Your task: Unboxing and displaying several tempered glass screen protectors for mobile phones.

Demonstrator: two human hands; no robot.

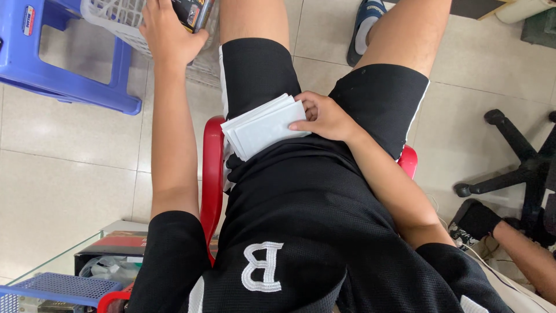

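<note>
A fanned stack of white packets (263,126) is held on the lap, against the black shorts (370,98), by the right hand (324,116); its thumb is laid along the stack's right edge and its fingers are curled over the upper corner. The left hand (167,29) is stretched forward and closed over a dark package with yellow and red print (196,11), which is kept at the rim of a white mesh basket (110,17). A blue plastic stool (63,58) bearing a small red-and-white oval label is seen left of the basket. A red chair (213,168) is sat upon
</note>
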